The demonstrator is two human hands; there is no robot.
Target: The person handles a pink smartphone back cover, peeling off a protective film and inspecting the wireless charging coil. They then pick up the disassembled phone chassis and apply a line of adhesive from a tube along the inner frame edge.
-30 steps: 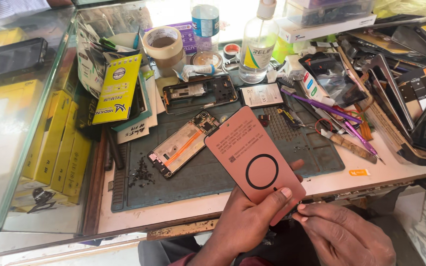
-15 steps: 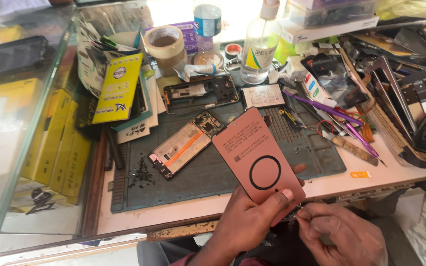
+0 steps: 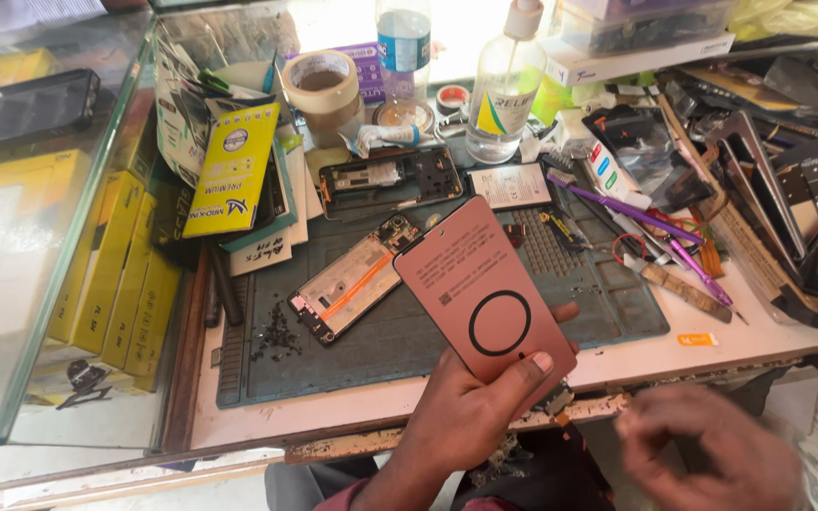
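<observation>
1. The left hand [image 3: 471, 426] is gripping a pink phone back panel [image 3: 485, 298] by its lower end, the thumb pressing on the face just below a black ring mark while the other fingers [image 3: 565, 312] are wrapping round behind its right edge.
2. The panel is tilting up and away from the body, hanging over the front edge of the table [image 3: 636, 364] and partly over the grey-green work mat [image 3: 409, 341].
3. The right hand [image 3: 707, 459] is sitting low and blurred, below the table edge and apart from the panel; it seems to be empty, but I cannot tell whether its fingers are open or curled.
4. An opened phone [image 3: 347, 289] with an orange strip inside is lying on the mat just left of the panel, and a black phone frame [image 3: 392, 178] is lying beyond it.
5. Risk, as I judge it: the panel is being held by one end only, so a loosening thumb could be letting it drop past the table edge or onto the bare phone.
6. Small dark screws [image 3: 276, 336] are lying loose on the mat, where a sweeping sleeve could be scattering them.
7. A yellow flat packet [image 3: 234, 170] with a round dark emblem is leaning at the back left.
8. Yellow boxes [image 3: 115, 274] are standing stacked behind the glass on the far left.
9. A clear bottle [image 3: 506, 90] with a yellow and green label is standing at the back.
10. A roll of tan tape [image 3: 324, 85] is sitting left of it.
</observation>
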